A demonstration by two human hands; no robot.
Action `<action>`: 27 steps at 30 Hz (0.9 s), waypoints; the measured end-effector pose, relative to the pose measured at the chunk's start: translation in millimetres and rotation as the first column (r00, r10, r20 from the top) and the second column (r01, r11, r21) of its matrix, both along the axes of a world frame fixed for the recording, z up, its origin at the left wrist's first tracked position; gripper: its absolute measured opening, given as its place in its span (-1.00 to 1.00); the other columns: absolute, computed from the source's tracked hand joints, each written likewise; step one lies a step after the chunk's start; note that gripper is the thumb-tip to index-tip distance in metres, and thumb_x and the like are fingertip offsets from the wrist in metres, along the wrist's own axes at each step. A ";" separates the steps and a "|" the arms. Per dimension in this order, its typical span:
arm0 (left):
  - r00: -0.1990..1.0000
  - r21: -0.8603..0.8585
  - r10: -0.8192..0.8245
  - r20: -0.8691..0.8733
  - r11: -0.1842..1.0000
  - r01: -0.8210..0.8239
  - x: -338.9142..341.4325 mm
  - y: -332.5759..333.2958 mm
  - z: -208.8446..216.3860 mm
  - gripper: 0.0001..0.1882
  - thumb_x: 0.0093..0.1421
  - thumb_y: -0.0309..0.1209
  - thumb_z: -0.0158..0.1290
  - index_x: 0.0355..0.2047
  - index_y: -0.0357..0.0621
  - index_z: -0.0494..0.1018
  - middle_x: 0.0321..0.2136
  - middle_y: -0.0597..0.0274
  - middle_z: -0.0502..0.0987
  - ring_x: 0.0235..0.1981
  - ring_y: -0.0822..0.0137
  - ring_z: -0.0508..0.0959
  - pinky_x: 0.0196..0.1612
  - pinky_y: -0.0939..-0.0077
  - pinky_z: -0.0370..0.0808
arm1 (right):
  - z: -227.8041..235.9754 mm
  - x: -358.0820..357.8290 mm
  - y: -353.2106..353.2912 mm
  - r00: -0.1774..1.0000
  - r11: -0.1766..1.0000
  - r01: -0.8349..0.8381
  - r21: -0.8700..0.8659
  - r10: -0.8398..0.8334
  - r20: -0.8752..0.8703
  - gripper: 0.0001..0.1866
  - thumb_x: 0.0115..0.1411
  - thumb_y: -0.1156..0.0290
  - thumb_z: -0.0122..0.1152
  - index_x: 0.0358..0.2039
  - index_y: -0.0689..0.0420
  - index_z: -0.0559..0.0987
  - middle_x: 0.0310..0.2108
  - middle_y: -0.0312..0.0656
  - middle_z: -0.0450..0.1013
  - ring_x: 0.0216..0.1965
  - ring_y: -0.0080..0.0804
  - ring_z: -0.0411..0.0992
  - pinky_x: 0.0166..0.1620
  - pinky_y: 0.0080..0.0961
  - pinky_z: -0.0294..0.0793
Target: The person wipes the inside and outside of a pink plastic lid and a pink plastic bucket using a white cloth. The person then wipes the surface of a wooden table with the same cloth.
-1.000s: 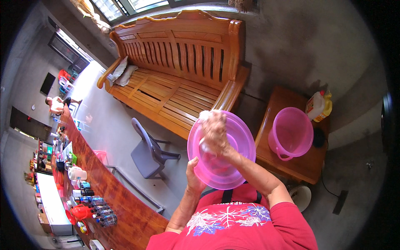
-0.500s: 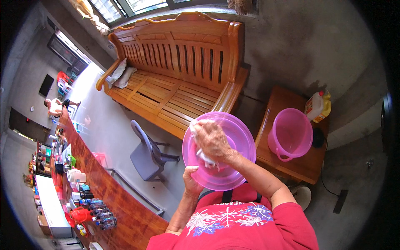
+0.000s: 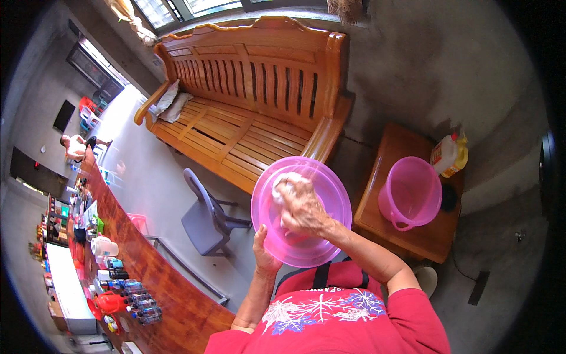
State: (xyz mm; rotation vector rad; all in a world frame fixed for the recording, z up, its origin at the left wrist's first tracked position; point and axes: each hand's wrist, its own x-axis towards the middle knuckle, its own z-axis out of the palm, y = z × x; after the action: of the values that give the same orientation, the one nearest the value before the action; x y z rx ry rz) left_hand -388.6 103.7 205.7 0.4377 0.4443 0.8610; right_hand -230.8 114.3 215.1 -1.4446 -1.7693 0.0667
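Note:
A translucent pink basin (image 3: pixel 339 197) is held up in front of my red shirt. My left hand (image 3: pixel 267 253) grips its near-left side, the thumb along the rim and the fingers hidden underneath. Inside the basin, my right hand (image 3: pixel 302 203) is closed around a white cloth (image 3: pixel 277 190). Only a bit of the cloth shows past the fingers, and the hand is slightly blurred by motion.
A pink bucket (image 3: pixel 413 192) stands on a small wooden table (image 3: pixel 383 239) at right, beside a white jug (image 3: pixel 444 154) and a yellow bottle (image 3: pixel 461 156). A wooden bench (image 3: pixel 236 127), a grey chair (image 3: pixel 203 230) and a counter (image 3: pixel 165 283) with bottles lie ahead and left. A person (image 3: pixel 73 147) sits far off.
My right hand has shifted slightly within the basin, and less of the cloth shows below it. The basin and my left hand have moved a little to the left.

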 end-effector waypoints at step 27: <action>0.991 -0.085 0.112 0.073 0.991 -0.106 -4.3 4.0 -24.0 -0.45 0.04 -0.35 -0.10 0.05 -0.39 0.26 -0.06 0.00 0.43 -0.01 0.07 0.43 0.13 0.04 0.30 | -47.3 40.5 -80.6 0.982 0.926 0.190 -0.327 -0.181 0.059 -0.52 -0.08 0.50 0.17 -0.06 0.19 0.44 -0.17 0.06 0.31 -0.18 0.03 0.31 -0.08 -0.17 0.36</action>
State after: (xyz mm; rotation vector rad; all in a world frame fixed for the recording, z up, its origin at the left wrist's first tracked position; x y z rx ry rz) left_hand -392.9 107.7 181.7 0.3062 0.4329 0.9588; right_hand -190.3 33.7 167.9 -1.8573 -1.6907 0.2567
